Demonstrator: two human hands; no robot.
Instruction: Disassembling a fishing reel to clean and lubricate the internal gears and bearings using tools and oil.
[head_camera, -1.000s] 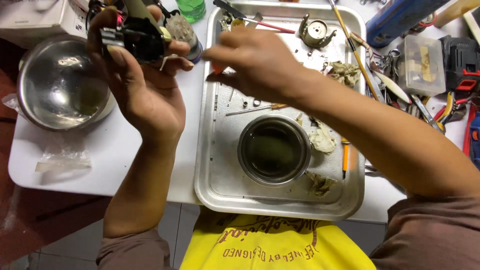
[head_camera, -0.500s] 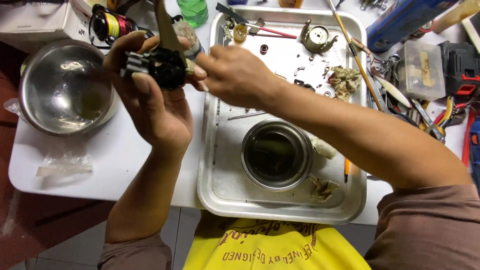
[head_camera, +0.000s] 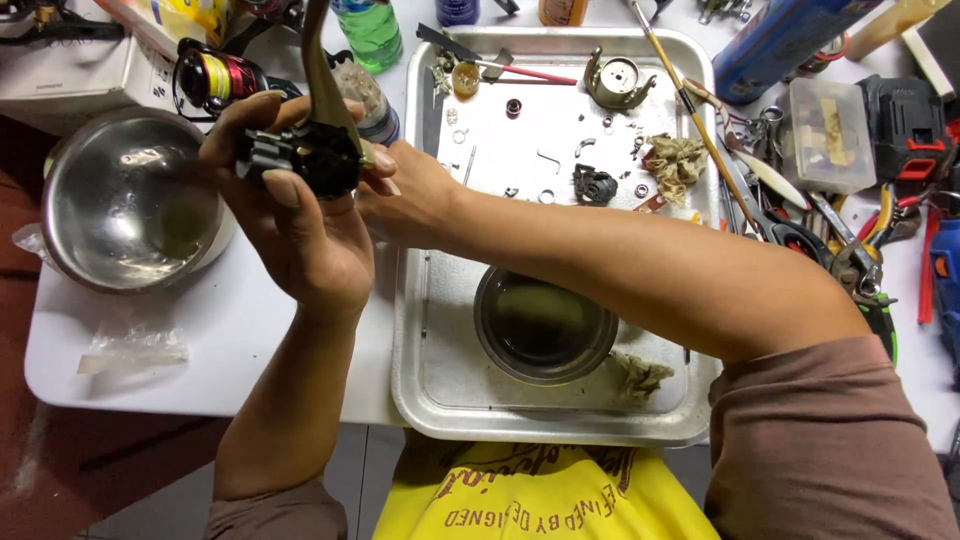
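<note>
The white worktop (head_camera: 250, 330) is sitting under a metal tray (head_camera: 440, 380). I am holding a black reel part (head_camera: 300, 155) tight in my left hand (head_camera: 300, 230). My right hand (head_camera: 405, 195) is pinching its side.

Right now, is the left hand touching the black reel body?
Touching. The head view shows the left hand wrapped around the black reel body, thumb pressed on its front; the right hand meets it from the other side.
</note>
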